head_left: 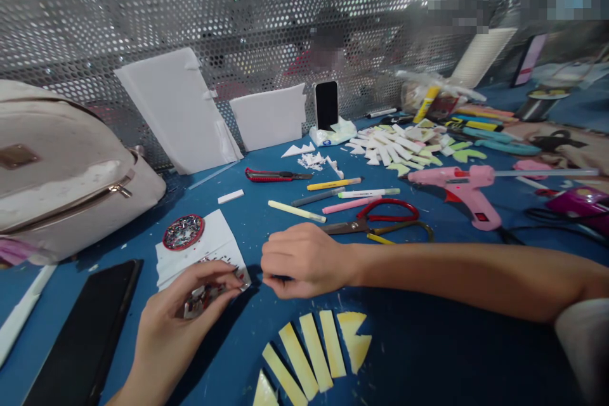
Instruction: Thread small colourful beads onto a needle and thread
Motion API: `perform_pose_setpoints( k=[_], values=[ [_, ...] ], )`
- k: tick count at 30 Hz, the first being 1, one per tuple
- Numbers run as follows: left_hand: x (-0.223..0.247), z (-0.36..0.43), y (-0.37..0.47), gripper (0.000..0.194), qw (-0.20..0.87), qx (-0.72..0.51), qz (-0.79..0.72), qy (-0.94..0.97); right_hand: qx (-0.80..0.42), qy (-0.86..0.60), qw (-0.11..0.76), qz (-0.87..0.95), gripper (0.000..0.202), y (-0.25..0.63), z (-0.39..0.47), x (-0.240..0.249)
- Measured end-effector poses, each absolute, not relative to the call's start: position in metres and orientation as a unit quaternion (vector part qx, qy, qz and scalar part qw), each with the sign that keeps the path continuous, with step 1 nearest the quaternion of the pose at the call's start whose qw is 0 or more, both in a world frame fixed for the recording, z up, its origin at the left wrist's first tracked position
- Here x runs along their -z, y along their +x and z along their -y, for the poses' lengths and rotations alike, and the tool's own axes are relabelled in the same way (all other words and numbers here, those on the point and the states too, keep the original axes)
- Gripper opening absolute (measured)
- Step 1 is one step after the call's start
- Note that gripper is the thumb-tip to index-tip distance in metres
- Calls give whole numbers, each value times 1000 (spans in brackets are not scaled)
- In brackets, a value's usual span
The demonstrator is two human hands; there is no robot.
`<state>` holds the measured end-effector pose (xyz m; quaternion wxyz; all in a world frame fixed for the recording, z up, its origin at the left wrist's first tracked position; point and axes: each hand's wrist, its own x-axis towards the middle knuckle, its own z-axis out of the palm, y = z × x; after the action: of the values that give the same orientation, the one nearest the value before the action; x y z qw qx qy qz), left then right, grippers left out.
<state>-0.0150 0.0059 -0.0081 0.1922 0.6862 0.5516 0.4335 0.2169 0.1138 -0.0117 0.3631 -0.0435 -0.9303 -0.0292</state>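
My left hand [190, 311] is over a sheet of white paper [226, 235], thumb and index fingertips pinched together; whatever is between them is too small to make out. Small dark and red bits lie on the paper beneath the hand. A round red-rimmed lid [183, 232] full of dark and silvery bits rests on the paper's far part. My right hand [304, 260] is closed in a loose fist just right of the paper, its fingertips hidden. Below it, yellow strips [314, 352] lie side by side in a curved row, with a notched yellow piece [353, 337] at the right end.
Scissors [354, 226], several markers [354, 193] and a red cutter knife [276, 175] lie beyond my right hand. A pink glue gun [459, 187] is at right, near a pile of pale cut pieces [394, 143]. A black phone [85, 330] and backpack [66, 171] are at left.
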Motion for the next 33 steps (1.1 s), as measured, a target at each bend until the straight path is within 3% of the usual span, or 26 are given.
perform_pose_setpoints(
  k=[26, 33],
  values=[
    [12, -6, -15, 20, 207, -436, -553, 679, 47, -57, 339, 938, 17, 216, -113, 10],
    [11, -6, -15, 20, 210, -434, -551, 681, 51, -48, 366, 928, 17, 216, -113, 10]
  ],
)
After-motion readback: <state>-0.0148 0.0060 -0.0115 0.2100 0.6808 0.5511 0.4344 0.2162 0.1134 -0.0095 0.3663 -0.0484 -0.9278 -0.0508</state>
